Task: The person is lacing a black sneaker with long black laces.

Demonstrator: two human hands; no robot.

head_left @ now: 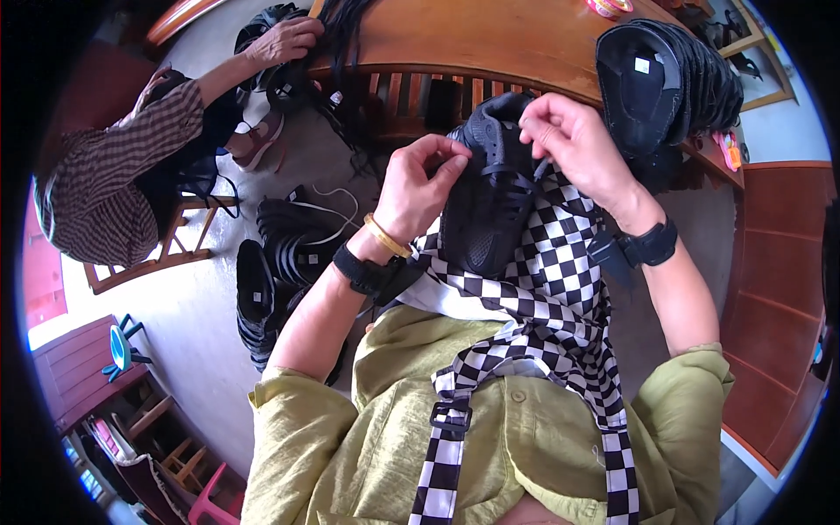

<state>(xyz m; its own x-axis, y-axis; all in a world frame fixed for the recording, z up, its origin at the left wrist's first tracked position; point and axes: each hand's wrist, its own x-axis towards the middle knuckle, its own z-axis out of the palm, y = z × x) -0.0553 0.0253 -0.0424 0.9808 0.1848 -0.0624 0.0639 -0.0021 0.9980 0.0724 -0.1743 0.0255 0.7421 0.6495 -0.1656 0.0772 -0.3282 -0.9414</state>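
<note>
Left hand (pixel 413 188) and right hand (pixel 573 144) are both up at a black shoe (pixel 481 229), one on each side of it. The shoe is between the two hands, with its toe toward the person's tummy. On the left hand, the thumb and pointing finger come close together by the shoe's side. On the right hand, the thumb and fingers curl in over the other side. I cannot tell if either hand pinches anything, because the tips are too small to see well. Dark laces (pixel 506 175) cross the shoe, between the hands.

A yellow bracelet (pixel 385 236) is on the left wrist. Just below each hand is a black band, one on the left arm (pixel 363 273) and one on the right arm (pixel 654 246). Under the hands is a black and white checked apron (pixel 560 249), over a green shirt (pixel 411 429).

To the right of the right hand is a big stack of black shoe parts (pixel 643 83). More black shoe parts (pixel 293 241) sit to the left of the left hand, lower down. Past both hands is a brown wooden table (pixel 490 44). Far up and left of the left hand, another person's hand (pixel 284 42) is near long black strings (pixel 347 35).
</note>
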